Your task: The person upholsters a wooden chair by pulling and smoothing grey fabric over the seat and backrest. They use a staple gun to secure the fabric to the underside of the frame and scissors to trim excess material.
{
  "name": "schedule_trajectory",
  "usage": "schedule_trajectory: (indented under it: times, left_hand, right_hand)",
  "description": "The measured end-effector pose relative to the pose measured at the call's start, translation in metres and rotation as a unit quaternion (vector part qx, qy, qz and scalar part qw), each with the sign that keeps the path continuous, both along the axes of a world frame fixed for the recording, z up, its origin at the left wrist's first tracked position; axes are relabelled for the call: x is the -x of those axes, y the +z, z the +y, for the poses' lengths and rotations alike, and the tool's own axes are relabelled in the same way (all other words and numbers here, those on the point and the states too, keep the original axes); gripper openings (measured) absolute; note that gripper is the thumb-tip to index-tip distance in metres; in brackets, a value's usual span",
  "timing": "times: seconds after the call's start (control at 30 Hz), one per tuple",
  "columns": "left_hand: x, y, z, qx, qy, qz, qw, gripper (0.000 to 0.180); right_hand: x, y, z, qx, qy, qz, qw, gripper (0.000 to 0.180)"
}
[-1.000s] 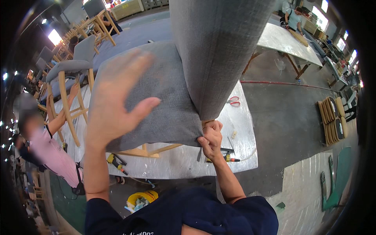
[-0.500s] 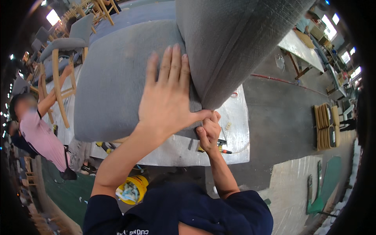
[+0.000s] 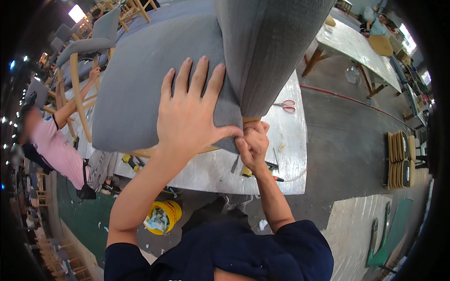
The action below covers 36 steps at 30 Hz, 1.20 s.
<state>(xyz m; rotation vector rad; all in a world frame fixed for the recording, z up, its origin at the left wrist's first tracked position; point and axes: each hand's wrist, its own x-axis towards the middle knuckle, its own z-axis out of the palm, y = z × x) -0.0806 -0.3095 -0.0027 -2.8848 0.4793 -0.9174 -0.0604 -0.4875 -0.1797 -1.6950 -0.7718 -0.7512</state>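
Observation:
A grey upholstered chair stands on a pale, plastic-covered table (image 3: pixel 290 140), its seat (image 3: pixel 126 89) to the left and its backrest (image 3: pixel 276 51) rising to the right. My left hand (image 3: pixel 184 117) lies flat on the seat with fingers spread, its thumb reaching to the seat's corner beside the backrest. There my right hand (image 3: pixel 254 146) is closed, pinching the edge of the grey fabric (image 3: pixel 230 138) below a bit of bare wood frame (image 3: pixel 251 120). Its fingertips are partly hidden. Behind my right wrist lies a black and yellow tool (image 3: pixel 272 166) with a hose.
Red-handled scissors (image 3: pixel 289 107) lie on the table right of the backrest. Another yellow tool (image 3: pixel 131 161) is at the table's front left. Below stands a yellow bucket (image 3: pixel 176 213) of scraps. At left, a person in pink (image 3: pixel 63 150) handles another chair (image 3: pixel 77 89). Stacked panels (image 3: pixel 398 159) stand right.
My view has shifted, bringing the scissors and wood frame into sight. My left hand's fingers have spread wider on the seat. The right hand keeps its pinch at the corner.

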Motion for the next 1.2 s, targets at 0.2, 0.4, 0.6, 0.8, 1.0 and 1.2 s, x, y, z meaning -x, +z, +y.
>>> schedule_trajectory:
  times: [0.2,0.4,0.6,0.8,1.0,1.2]
  left_hand:
    - [-0.004,0.0,-0.002,-0.018,0.011,-0.024,0.999,0.12]
    - [-0.017,0.026,-0.006,-0.032,-0.02,0.056,0.998,0.125]
    - [-0.021,0.013,-0.005,-0.036,-0.012,0.022,0.999,0.128]
    - [-0.024,0.004,-0.002,-0.016,-0.007,-0.018,1.0,0.119]
    - [-0.022,0.0,-0.02,-0.001,0.042,-0.011,0.999,0.112]
    - [-0.022,-0.004,-0.024,-0.004,0.048,-0.022,0.999,0.108]
  right_hand:
    - [0.019,0.02,0.007,0.041,-0.161,0.048,0.985,0.022]
    - [0.03,0.023,0.008,-0.116,-0.06,0.085,0.988,0.022]
    - [0.057,0.017,0.024,-0.078,-0.203,0.087,0.972,0.017]
    - [0.038,0.017,0.035,-0.097,-0.25,0.08,0.96,0.017]
    - [0.025,0.01,0.053,-0.238,-0.137,0.178,0.945,0.017]
    - [0.022,0.01,0.064,-0.343,-0.06,0.223,0.91,0.022]
